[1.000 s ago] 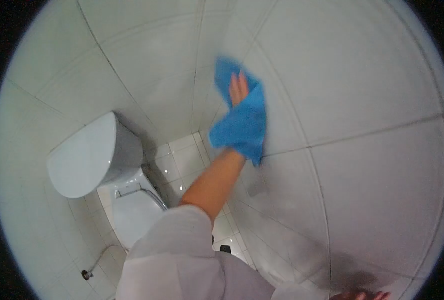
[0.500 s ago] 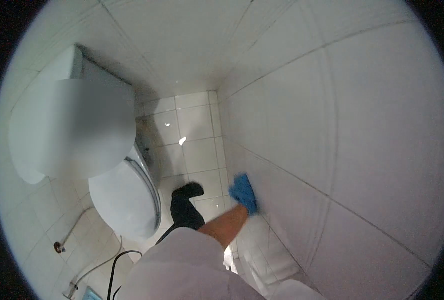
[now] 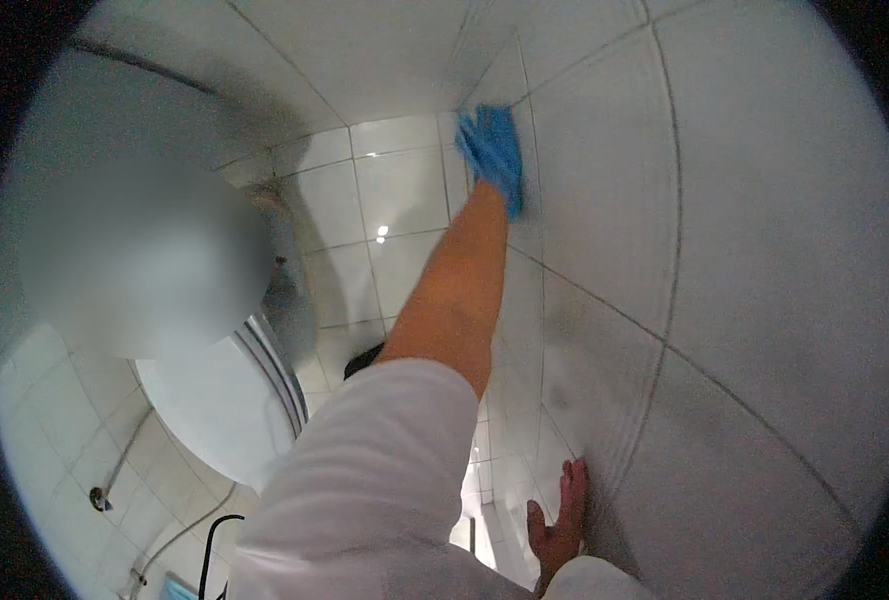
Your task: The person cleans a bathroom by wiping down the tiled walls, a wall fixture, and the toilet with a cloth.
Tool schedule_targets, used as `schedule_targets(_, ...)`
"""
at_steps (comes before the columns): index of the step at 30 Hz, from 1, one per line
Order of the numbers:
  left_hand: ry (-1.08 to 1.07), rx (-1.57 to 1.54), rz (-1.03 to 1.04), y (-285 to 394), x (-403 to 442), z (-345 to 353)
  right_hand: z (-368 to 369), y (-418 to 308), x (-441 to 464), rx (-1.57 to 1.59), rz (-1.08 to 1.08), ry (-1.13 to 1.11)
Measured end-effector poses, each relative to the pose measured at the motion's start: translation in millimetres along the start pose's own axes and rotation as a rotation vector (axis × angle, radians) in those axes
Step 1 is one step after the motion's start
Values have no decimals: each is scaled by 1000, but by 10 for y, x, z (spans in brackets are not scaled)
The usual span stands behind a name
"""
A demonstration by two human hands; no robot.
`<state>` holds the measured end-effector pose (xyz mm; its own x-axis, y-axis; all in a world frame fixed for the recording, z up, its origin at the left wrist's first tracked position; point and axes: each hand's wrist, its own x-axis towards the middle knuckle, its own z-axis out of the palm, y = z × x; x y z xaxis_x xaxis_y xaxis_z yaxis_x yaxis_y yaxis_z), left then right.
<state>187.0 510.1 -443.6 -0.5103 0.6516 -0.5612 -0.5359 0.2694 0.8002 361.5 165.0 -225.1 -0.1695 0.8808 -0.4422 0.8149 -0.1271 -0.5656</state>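
Observation:
My left hand (image 3: pixel 489 155) reaches far forward, covered in blue that looks like a glove. A loose blue edge hangs past the wrist on the wall side; whether a cloth is also under the palm, I cannot tell. Its fingers look stretched out, against the right tiled wall (image 3: pixel 604 190) low by the corner. Bare and open, my right hand (image 3: pixel 559 515) rests on the same wall nearer my body, thumb apart from the fingers.
A white toilet (image 3: pixel 214 400) stands to the left, with a blurred patch over part of that side. Thin hoses (image 3: pixel 189 520) run along the left wall. The tiled floor (image 3: pixel 399 190) has shiny spots, and a dark shoe (image 3: pixel 364 360) shows beside my sleeve.
My left hand has moved forward along the foot of the wall to the far corner. My right hand has come into view on the wall. The view has shifted forward.

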Motion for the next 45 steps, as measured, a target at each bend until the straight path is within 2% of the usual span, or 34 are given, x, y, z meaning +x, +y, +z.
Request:
schedule_targets(1,106,-83,-86,-382,-115,-131,80,21,69,109,44,29)
schedule_targets(2,111,347,-43,-1050,-259,-425,172,147,90,-28,-24,24)
schedule_targets(3,170,220,-140,-1480,-558,-627,262,186,171,-19,-11,24)
schedule_targets(5,304,-193,-403,-2130,-1439,-1018,388,210,436,190,14,76)
schedule_targets(6,347,-300,-505,-2380,-1726,-1170,440,272,522,153,-37,69)
schedule_targets(10,-142,-76,-732,-3157,-1890,-1682,459,288,673,66,-153,69)
schedule_targets(12,-244,-110,-669,-2739,-1555,-1474,484,321,540,243,-83,73)
schedule_targets(16,-276,-383,-367,-934,-94,-460,595,536,81,412,14,94)
schedule_targets(17,-280,-383,-299,-703,164,-301,672,605,-14,417,19,100)
schedule_targets(18,-290,-328,-222,-624,346,-195,749,673,-92,456,100,122)
schedule_targets(20,-315,-68,-2,-984,435,-231,910,798,-268,483,199,166)
schedule_targets(22,-242,-242,-134,-1347,-135,-479,1071,880,-314,558,211,213)
schedule_targets(23,-207,43,-24,-1660,-297,-686,1171,880,-342,628,229,243)
schedule_targets(24,-176,115,-82,-2024,-616,-892,1264,1034,-351,639,209,177)
schedule_targets(26,-139,56,-321,-2624,-1386,-1319,1312,930,-115,804,255,150)
schedule_targets(28,-153,-81,-529,-2888,-2108,-1504,1317,926,91,801,85,215)
schedule_targets(29,-172,-145,-618,-2803,-2402,-1521,1205,850,142,802,73,215)
schedule_targets(31,-226,-335,-709,-2431,-2727,-1380,882,573,141,640,-1,349)
schedule_targets(32,-257,-442,-735,-2089,-2817,-1259,694,445,26,496,-50,338)
schedule_targets(35,-375,-736,-702,-794,-2997,-851,249,75,-536,349,-174,353)
schedule_targets(37,-444,-718,-486,-153,-3253,-684,60,-75,-902,391,-252,423)
schedule_targets(38,-463,-622,-305,28,-3440,-624,-52,-124,-1081,454,-333,499)
schedule_targets(39,-502,-331,-2,53,-3678,-635,-169,-185,-1245,510,-424,577)
schedule_targets(40,-450,-44,294,60,-3913,-645,-248,-231,-1416,501,-430,660)
schedule_targets(43,-687,497,955,-302,-4894,-1325,-499,-328,-1915,486,-437,717)
schedule_targets(44,-757,565,1091,-311,-4970,-1410,-527,-335,-2031,401,-452,756)
schedule_targets(45,-792,567,1111,-335,-4918,-1405,-561,-326,-2136,400,-456,779)
